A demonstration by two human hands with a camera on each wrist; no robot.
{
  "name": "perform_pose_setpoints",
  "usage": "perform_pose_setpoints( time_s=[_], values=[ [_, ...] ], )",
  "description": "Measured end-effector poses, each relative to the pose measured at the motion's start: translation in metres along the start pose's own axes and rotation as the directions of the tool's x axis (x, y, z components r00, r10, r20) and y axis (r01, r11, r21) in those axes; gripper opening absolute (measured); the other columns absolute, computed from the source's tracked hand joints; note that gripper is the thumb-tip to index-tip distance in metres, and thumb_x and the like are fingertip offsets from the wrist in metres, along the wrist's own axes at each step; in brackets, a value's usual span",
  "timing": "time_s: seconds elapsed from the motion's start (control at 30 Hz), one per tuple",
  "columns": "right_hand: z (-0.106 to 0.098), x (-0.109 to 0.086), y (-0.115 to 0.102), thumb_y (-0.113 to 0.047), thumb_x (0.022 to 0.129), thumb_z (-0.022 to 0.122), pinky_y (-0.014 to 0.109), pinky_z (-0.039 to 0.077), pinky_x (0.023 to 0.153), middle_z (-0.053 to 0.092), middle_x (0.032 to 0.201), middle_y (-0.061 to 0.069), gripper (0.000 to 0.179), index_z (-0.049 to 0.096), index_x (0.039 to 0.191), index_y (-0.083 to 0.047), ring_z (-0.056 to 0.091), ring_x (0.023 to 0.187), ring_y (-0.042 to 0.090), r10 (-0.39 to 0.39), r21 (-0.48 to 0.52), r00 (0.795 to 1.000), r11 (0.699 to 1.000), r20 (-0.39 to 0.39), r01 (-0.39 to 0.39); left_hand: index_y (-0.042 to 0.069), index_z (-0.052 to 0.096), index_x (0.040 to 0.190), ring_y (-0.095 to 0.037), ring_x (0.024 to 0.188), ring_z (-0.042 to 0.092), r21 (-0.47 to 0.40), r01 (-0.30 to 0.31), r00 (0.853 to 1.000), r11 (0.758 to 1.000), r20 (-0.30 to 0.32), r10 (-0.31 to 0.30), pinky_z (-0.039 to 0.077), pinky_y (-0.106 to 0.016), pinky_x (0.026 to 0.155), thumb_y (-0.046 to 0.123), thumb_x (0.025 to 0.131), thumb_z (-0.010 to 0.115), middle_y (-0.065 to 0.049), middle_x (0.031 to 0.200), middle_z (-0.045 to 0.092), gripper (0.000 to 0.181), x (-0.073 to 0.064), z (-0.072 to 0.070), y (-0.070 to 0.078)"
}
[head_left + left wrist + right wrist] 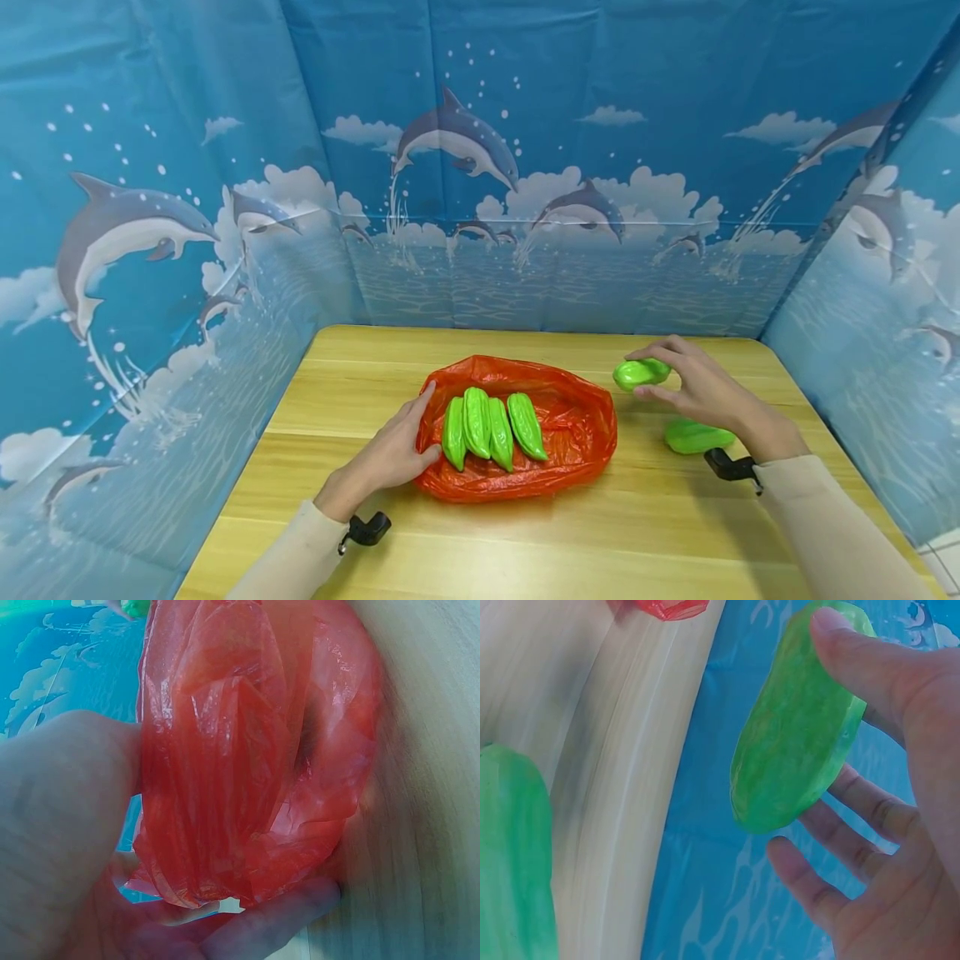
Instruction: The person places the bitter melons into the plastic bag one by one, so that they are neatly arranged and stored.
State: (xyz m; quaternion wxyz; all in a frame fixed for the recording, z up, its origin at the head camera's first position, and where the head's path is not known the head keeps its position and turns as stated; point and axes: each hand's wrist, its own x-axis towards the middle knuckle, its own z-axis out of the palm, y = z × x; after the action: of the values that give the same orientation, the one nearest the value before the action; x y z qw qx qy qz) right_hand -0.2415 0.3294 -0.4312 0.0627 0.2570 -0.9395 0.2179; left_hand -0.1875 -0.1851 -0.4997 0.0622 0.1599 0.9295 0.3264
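My right hand point(697, 383) holds a glossy green, ridged, elongated fruit point(640, 374) above the table, to the right of the bag. In the right wrist view the thumb point(840, 626) presses one side of this fruit, with fingers spread below it. My left hand point(397, 442) rests at the left end of a red plastic bag point(577, 425), thumb and fingers spread along its side. In the left wrist view the fingers point(277, 922) lie against the bag's crinkled outside. Several similar green fruits point(477, 422) lie side by side within the wide bag mouth.
Another green fruit point(697, 436) lies on the wooden table point(480, 558), partly under my right wrist in the head view. Blue dolphin-print sheets point(480, 275) stand behind the table and on both sides.
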Motion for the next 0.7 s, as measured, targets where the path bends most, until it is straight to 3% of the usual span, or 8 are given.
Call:
perform_pose_setpoints(
  time_s=[0.7],
  values=[
    [-0.004, 0.005, -0.022, -0.034, 0.105, 0.090, 0.071, 0.059, 0.104, 0.068, 0.144, 0.018, 0.049, 0.077, 0.149, -0.020, 0.065, 0.130, 0.041, 0.014, -0.019, 1.000, 1.000, 0.010, -0.014, 0.013, 0.015, 0.189, -0.050, 0.165, 0.052, 0.013, 0.001, 1.000, 1.000, 0.001, -0.001, 0.047, -0.066, 0.135, 0.020, 0.106, 0.081, -0.029, 0.183, 0.042, 0.106, 0.001, -0.001, 0.002]
  ],
)
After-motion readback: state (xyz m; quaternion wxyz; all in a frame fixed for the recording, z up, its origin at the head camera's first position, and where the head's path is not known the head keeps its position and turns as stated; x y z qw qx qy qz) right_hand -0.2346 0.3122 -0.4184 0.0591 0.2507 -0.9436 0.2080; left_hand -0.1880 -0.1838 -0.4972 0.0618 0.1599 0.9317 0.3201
